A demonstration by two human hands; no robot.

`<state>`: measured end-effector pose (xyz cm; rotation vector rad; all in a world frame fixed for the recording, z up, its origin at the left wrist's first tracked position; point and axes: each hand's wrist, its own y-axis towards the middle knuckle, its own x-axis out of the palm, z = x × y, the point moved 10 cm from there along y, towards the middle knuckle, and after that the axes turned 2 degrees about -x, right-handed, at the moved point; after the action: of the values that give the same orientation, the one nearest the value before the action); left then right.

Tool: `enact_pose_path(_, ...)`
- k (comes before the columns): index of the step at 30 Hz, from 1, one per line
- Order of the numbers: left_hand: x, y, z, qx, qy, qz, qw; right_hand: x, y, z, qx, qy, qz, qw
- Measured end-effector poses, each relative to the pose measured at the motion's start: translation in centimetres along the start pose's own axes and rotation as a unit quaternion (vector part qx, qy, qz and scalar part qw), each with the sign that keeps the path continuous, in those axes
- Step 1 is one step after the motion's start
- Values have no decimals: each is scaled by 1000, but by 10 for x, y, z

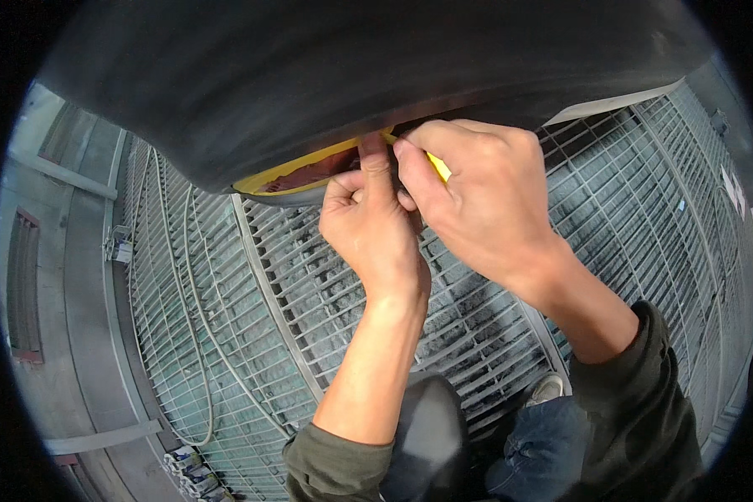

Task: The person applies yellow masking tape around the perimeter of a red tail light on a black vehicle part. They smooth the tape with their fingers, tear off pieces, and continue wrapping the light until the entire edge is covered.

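A large dark, smooth curved panel (326, 75) fills the top of the view. On its lower edge is a narrow dark-red glossy inset (314, 172), bordered by yellow masking tape (280, 174). My left hand (381, 230) is under this edge, one finger stretched up against the tape at the inset's right end and its other fingers curled with nothing seen in them. Beside it on the right, my right hand (485, 192) is closed, thumb and fingers pinching a strip of yellow tape (437, 166). The tape's far end is hidden behind my fingers.
Metal floor grating (259, 335) lies below over a rough grey layer. A thin hose (201, 335) runs across it at left. Small containers (197, 475) stand at the lower left by a metal edge. A pale sheet edge (615, 102) sticks out under the panel at right.
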<state>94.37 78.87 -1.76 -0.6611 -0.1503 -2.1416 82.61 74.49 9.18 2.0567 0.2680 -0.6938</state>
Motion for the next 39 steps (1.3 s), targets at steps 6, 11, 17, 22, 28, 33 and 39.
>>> enact_pose_path(6,-3,-1,0,0,29,25,999,-32,-23,49,185,204,100,956)
enact_pose_path(11,-1,-5,19,115,111,59,985,-40,-50,83,291,354,78,886)
enact_pose_path(17,2,-8,59,333,236,35,912,-49,-69,91,310,393,74,863)
enact_pose_path(22,17,-14,76,471,329,-26,818,-59,-72,96,299,410,93,857)
enact_pose_path(28,31,-13,63,459,338,-26,821,-54,-82,97,334,482,78,806)
enact_pose_path(33,31,-14,60,476,317,-37,820,-54,-90,93,341,491,56,800)
enact_pose_path(39,30,-13,69,535,448,-30,715,-44,-98,87,351,523,24,776)
